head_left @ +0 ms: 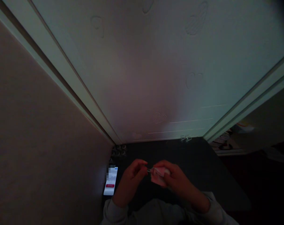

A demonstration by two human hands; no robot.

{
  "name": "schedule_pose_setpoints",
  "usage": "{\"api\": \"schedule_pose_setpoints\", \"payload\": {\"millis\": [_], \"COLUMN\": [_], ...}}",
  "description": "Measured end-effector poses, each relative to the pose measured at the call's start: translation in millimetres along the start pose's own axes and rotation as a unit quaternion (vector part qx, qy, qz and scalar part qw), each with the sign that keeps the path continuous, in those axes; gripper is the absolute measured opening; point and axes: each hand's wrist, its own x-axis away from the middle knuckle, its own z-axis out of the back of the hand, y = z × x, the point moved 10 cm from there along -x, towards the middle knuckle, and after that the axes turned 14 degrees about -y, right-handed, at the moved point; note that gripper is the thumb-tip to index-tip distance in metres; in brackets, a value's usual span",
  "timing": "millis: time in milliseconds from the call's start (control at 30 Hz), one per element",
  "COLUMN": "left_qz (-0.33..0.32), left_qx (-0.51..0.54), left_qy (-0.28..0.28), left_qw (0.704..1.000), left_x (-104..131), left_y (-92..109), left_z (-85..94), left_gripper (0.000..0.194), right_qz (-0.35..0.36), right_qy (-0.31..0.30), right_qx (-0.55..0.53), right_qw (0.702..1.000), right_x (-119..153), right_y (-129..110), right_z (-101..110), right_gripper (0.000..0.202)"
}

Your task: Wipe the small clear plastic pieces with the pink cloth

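Over the dark tabletop [193, 168], my right hand [176, 176] grips a folded pink cloth [158, 175] between thumb and fingers. From the cloth's left side a small clear or shiny piece [149, 170] sticks out toward my left hand [133, 175]. Thumb and fingertips of my left hand are pinched together at the end of that small piece. The room is dim, so the piece's exact shape is hard to make out.
A lit phone [111, 181] lies left of my left hand, beside the wall [50, 140]. Several small clear objects [119, 150] sit at the back left corner, and others [186, 138] at the back edge. A white panel with embossed hearts [142, 78] rises behind.
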Motion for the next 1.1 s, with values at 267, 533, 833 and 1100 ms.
{"api": "schedule_pose_setpoints", "payload": {"millis": [267,533,833,1100], "left_qz": [-0.042,-0.074,-0.06,-0.019], "left_qx": [-0.003,-0.069,-0.047,-0.111], "left_qy": [-0.004,-0.048,-0.005,0.107], "left_qw": [0.999,0.994,0.997,0.988], "left_x": [0.5,7.9,10.8,16.9], "left_y": [11.4,19.1,21.4,27.6], "left_z": [-0.5,-6.2,-5.1,5.5], "left_gripper": [0.017,0.02,0.036,0.024], "right_qz": [-0.043,-0.044,-0.039,0.054], "right_qy": [0.005,-0.055,0.002,0.02], "right_qx": [-0.113,-0.264,-0.158,0.124], "right_qw": [0.993,0.962,0.987,0.991], "right_x": [-0.4,-4.2,4.4,14.7], "right_y": [13.5,26.0,5.7,-41.6], "right_z": [-2.5,-8.7,7.0,9.4], "right_gripper": [0.02,0.016,0.016,0.037]}}
